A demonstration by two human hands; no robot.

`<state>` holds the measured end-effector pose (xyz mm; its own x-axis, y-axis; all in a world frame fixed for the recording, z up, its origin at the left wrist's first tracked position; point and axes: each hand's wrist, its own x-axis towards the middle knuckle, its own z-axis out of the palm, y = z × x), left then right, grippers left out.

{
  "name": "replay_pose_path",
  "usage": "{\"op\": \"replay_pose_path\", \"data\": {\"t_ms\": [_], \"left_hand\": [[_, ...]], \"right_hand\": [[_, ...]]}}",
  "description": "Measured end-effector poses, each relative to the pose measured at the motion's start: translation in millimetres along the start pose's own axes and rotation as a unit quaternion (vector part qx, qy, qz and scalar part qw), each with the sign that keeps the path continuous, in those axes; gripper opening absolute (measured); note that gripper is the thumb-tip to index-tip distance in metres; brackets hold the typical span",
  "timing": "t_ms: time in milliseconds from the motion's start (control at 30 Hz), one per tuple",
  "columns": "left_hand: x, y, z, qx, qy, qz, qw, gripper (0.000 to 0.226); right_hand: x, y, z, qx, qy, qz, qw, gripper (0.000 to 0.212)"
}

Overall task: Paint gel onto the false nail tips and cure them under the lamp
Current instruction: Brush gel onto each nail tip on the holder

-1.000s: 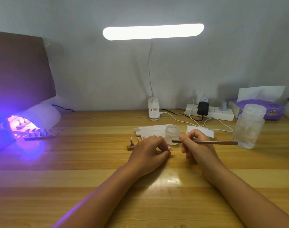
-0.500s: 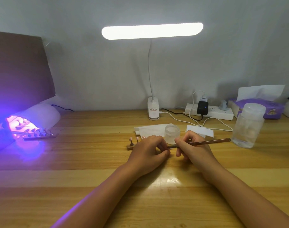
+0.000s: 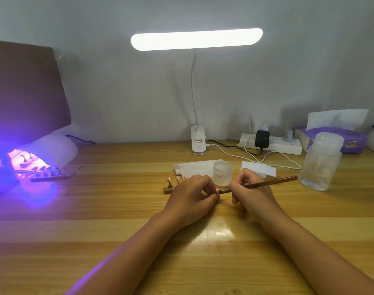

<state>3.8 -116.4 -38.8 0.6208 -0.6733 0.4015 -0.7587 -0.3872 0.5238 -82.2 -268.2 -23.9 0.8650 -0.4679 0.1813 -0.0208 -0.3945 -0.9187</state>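
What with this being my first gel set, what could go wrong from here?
The left hand pinches the nail tip right where the brush meets it, so gel may smear onto skin. The small jar stands just beyond the right hand; a careless move could tip it.

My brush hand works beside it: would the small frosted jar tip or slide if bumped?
The frosted jar looks squat, about as wide as tall, so it probably slides rather than tips. It seems small and light, and the wooden table is glossy, so a slight nudge may shift it.
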Motion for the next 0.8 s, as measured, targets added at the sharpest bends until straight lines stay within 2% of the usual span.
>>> {"op": "replay_pose_path", "data": {"t_ms": [300,467,567,800], "left_hand": [[-0.5,-1.7,0.9,-0.005,0.007,-0.007,1.000,0.010],[-0.6,-2.0,1.1,-0.005,0.006,0.001,1.000,0.008],[-0.2,-1.1,0.2,-0.005,0.002,0.007,1.000,0.007],[0.3,-2.8,-0.5,0.001,-0.009,0.011,1.000,0.008]], "right_hand": [[1.5,-0.4,-0.4,0.013,0.025,0.017,0.999,0.015],[2.7,2.2,-5.0,0.082,0.028,0.022,0.996,0.017],[1.9,1.0,-5.7,0.104,0.010,0.010,0.994,0.018],[2.2,0.5,-3.2,0.061,-0.032,0.011,0.998,0.011]]}}
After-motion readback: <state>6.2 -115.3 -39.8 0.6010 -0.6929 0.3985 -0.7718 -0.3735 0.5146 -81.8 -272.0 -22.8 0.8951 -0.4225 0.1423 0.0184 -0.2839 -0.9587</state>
